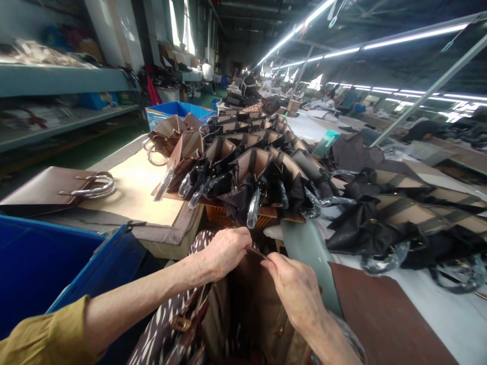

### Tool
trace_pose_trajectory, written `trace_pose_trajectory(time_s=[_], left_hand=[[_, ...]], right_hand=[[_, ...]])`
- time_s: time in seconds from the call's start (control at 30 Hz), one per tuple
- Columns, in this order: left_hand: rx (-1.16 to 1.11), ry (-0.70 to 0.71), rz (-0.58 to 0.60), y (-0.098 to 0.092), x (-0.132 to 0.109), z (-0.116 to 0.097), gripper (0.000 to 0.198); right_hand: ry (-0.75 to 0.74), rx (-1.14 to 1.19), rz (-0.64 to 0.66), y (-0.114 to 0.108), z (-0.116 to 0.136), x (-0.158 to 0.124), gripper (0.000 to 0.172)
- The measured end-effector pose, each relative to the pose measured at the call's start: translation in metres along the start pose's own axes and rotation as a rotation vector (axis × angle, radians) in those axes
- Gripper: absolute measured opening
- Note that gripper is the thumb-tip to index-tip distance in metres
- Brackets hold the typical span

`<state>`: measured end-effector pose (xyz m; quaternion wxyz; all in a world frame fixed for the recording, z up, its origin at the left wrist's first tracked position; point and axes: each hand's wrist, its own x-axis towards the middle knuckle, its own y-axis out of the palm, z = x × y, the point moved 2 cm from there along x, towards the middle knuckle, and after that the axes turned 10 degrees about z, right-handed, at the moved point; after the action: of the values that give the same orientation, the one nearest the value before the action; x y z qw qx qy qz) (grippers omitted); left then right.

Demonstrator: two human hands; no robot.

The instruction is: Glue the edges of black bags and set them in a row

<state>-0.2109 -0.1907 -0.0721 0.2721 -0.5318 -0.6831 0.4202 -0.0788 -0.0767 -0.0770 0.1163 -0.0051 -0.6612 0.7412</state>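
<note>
A brown handbag point(247, 294) rests upright on my lap, its mouth open toward me. My left hand point(230, 248) is closed in a pinch on the bag's far top edge. Close beside it, my right hand point(294, 279) grips the same edge between thumb and fingers. A gold-coloured buckle point(181, 323) on a brown strap hangs at the bag's left side. The lower inside of the bag is dark, and part of it is hidden behind my right hand and wrist.
Rows of dark handbags point(251, 162) with plastic-wrapped handles stand ahead. More black bags point(395, 223) lie at right by a brown sheet point(384, 309). At left are a brown bag point(49, 187), a blue bin point(45, 268) and a padded table point(133, 177).
</note>
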Motion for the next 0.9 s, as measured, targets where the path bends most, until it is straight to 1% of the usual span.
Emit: trace_pose_trajectory(time_s=[0.07,0.13,0.27,0.37,0.5,0.6,0.73,0.9], left_hand=[[-0.031,-0.017,0.001,0.000,0.000,-0.002,0.017],[-0.095,0.002,0.011,0.002,-0.002,-0.005,0.017],[-0.165,0.088,0.050,0.004,-0.006,-0.009,0.013],[-0.192,0.022,0.037,0.002,-0.006,-0.005,0.011],[-0.122,-0.084,0.020,-0.001,-0.003,0.003,0.010],[-0.143,-0.141,0.011,0.000,-0.001,0.006,0.009],[-0.165,-0.170,-0.004,0.003,0.000,0.007,0.008],[-0.158,-0.193,-0.035,0.006,0.001,0.009,0.009]], right_hand=[[0.036,-0.016,0.049,0.001,-0.001,0.001,0.024],[0.069,-0.044,0.094,0.002,-0.002,0.003,0.017],[0.070,-0.081,0.124,0.003,-0.003,0.007,0.013],[0.030,-0.070,0.128,0.005,-0.004,0.007,0.009],[-0.008,-0.001,0.113,0.006,-0.004,0.006,0.020],[0.016,0.012,0.095,0.008,-0.005,0.007,0.017],[0.021,0.020,0.100,0.010,-0.006,0.010,0.013],[0.034,0.038,0.111,0.010,-0.005,0.012,0.015]])
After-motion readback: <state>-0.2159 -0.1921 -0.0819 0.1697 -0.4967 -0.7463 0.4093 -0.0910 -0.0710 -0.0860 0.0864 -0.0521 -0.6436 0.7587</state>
